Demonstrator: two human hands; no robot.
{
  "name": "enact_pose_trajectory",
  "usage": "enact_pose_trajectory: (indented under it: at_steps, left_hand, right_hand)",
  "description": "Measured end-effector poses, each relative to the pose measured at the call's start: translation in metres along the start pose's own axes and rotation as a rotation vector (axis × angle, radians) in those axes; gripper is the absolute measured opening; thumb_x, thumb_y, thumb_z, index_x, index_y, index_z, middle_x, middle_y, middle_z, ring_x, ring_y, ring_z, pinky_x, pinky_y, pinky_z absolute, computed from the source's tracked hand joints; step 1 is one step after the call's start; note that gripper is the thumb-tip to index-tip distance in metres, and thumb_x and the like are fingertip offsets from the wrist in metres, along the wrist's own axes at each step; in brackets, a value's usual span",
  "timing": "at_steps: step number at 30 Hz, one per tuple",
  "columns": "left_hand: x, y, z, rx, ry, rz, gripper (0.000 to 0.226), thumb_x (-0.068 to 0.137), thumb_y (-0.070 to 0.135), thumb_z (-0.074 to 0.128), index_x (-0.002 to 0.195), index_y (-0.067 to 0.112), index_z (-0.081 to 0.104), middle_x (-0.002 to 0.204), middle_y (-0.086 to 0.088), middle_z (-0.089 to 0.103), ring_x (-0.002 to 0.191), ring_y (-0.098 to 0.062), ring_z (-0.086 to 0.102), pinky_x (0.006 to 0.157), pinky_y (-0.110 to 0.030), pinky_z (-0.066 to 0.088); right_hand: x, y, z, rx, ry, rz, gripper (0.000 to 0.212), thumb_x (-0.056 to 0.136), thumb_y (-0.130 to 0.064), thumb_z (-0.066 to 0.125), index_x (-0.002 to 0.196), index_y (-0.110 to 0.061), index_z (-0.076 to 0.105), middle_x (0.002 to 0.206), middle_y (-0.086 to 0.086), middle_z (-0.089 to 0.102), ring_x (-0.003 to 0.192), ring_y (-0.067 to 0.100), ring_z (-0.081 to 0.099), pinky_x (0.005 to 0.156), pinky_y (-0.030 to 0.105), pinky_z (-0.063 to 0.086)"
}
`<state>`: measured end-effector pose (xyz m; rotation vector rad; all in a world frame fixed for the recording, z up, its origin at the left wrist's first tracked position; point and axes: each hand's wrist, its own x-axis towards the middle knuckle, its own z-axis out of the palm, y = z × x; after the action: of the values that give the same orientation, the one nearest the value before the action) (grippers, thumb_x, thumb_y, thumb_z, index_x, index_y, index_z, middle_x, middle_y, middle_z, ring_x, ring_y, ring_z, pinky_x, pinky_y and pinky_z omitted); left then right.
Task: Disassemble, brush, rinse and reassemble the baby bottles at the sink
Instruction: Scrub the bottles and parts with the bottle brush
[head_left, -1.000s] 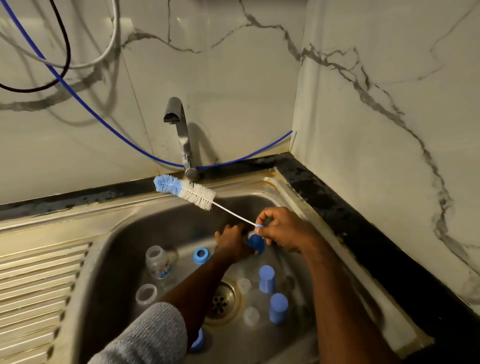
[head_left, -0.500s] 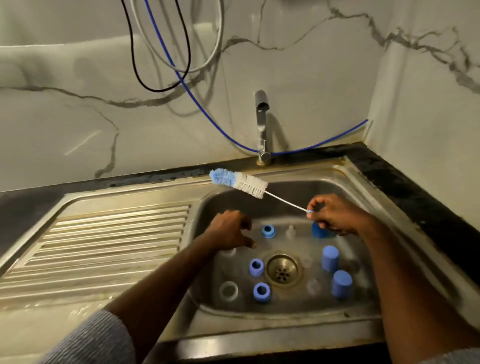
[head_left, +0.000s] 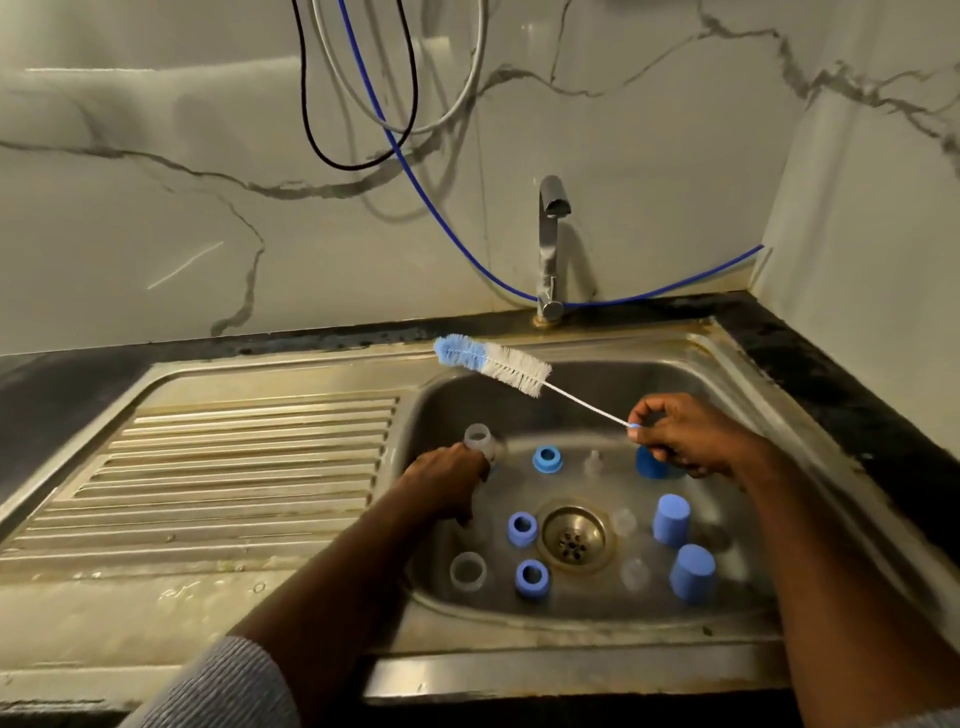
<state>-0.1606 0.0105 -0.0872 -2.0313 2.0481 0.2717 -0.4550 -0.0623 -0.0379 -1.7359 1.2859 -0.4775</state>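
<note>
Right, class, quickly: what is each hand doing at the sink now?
Left hand: grips a clear bottle.
Right hand: pinches the bottle brush by its wire handle.

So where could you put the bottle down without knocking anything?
The ribbed drainboard left of the sink basin looks bare. The basin floor around the drain is crowded with blue rings, blue caps and a clear bottle.
</note>
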Motion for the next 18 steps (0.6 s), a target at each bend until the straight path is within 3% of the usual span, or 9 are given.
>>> enact_pose_trajectory:
  at_steps: [4,7,11,14,16,18]
  left_hand:
    - [-0.004,-0.014,-0.021,-0.333,0.199,0.012,0.064,0.067,0.039,0.09,0.124,0.019,0.066,0.114,0.001,0.063,0.102,-0.014,0.06,0.084,-0.022,0.048]
    - [-0.022,-0.03,-0.042,-0.752,0.435,0.072,0.045,0.07,0.026,0.089,0.11,0.018,0.069,0.097,0.006,0.068,0.082,-0.004,0.065,0.075,-0.022,0.054]
    - [-0.032,-0.052,-0.046,-1.475,0.727,0.102,0.036,0.078,0.013,0.078,0.111,0.01,0.064,0.109,-0.011,0.069,0.104,-0.024,0.069,0.083,-0.038,0.06]
    - [-0.034,-0.059,-0.051,-1.976,0.828,0.107,0.041,0.077,0.009,0.075,0.115,0.014,0.061,0.122,-0.012,0.066,0.114,-0.03,0.066,0.087,-0.047,0.059]
    - [-0.035,-0.062,-0.055,-2.056,0.897,0.101,0.039,0.08,0.004,0.075,0.113,0.021,0.062,0.119,-0.009,0.067,0.113,-0.029,0.067,0.086,-0.046,0.058]
    - [-0.035,-0.066,-0.055,-1.818,1.027,0.052,0.042,0.081,0.002,0.079,0.114,0.021,0.062,0.114,-0.008,0.068,0.109,-0.028,0.068,0.083,-0.037,0.059]
  right_hand:
    - [0.003,0.002,-0.001,0.036,-0.013,0.007,0.007,0.097,-0.019,0.063,0.095,-0.012,0.063,0.054,0.004,0.048,0.035,0.008,0.029,0.038,0.014,0.023]
    - [0.005,0.004,-0.001,0.048,-0.021,-0.004,0.008,0.098,-0.021,0.061,0.095,-0.014,0.063,0.054,0.002,0.047,0.036,0.007,0.029,0.04,0.015,0.023]
    - [0.01,0.007,0.007,-0.023,0.017,-0.106,0.006,0.099,-0.02,0.061,0.094,-0.017,0.062,0.055,0.002,0.05,0.037,0.003,0.038,0.035,0.017,0.03]
    - [0.018,0.01,0.016,-0.065,0.049,-0.224,0.008,0.1,-0.019,0.06,0.093,-0.023,0.061,0.054,0.0,0.052,0.049,0.005,0.047,0.052,0.022,0.041]
    - [0.021,0.014,0.018,-0.046,0.065,-0.255,0.009,0.099,-0.02,0.06,0.096,-0.028,0.062,0.061,0.003,0.058,0.059,0.01,0.053,0.064,0.029,0.047]
    - [0.024,0.018,0.018,-0.043,0.091,-0.265,0.014,0.099,-0.023,0.061,0.096,-0.036,0.063,0.073,0.008,0.065,0.07,0.02,0.061,0.073,0.037,0.053]
